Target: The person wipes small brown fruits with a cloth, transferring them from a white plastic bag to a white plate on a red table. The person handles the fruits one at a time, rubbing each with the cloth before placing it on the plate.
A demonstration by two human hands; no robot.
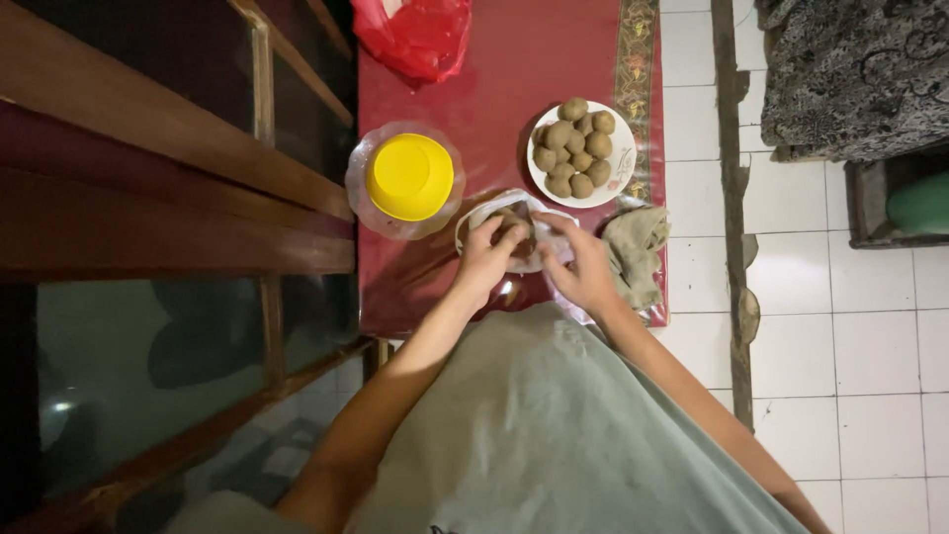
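Observation:
Both my hands work over a small white bowl [473,220] on a dark red tablecloth [514,69]. My left hand [486,259] pinches a brown lump of dough [510,229] inside the bowl. My right hand [581,267] touches the same lump from the right, its fingers curled over the bowl's rim. Beyond the bowl stands a white plate [619,176] piled with several round brown dough balls [573,148].
A yellow lid on a clear round container [409,176] stands left of the bowl. A crumpled greenish cloth [635,253] lies at the right table edge. A red plastic bag [415,34] is at the far end. Wooden framing is left, white floor tiles right.

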